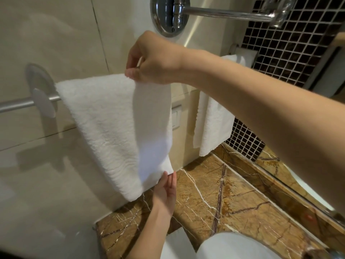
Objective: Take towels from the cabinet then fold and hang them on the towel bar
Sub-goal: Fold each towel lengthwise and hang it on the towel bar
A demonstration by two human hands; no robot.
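Right hand (149,62) pinches the upper right corner of a white terry towel (104,118), thumb and forefinger closed on the cloth. The other fingers are curled behind the fold and mostly hidden. Left hand (166,189) grips the same towel's lower edge at the right corner, thumb in front; the fingertips behind the cloth are hard to make out.

The towel lies draped over a matte silver towel bar (16,104) on the pale tiled wall. The cloth covers the bar to the right of its round mount (43,103), and the frame cuts off the bar's left end. The towel's right side is lifted and stretched between the two hands, its smoother inner face turned to the camera.

Right forearm reaches in from the right edge, wrist bent down. Left forearm rises from the bottom edge, palm turned upward.

Beyond the right arm, partly blocked by it, hangs a second white towel (212,124). A chrome wall fitting (168,15) is cropped at the top. Below runs a brown veined marble ledge (214,193).
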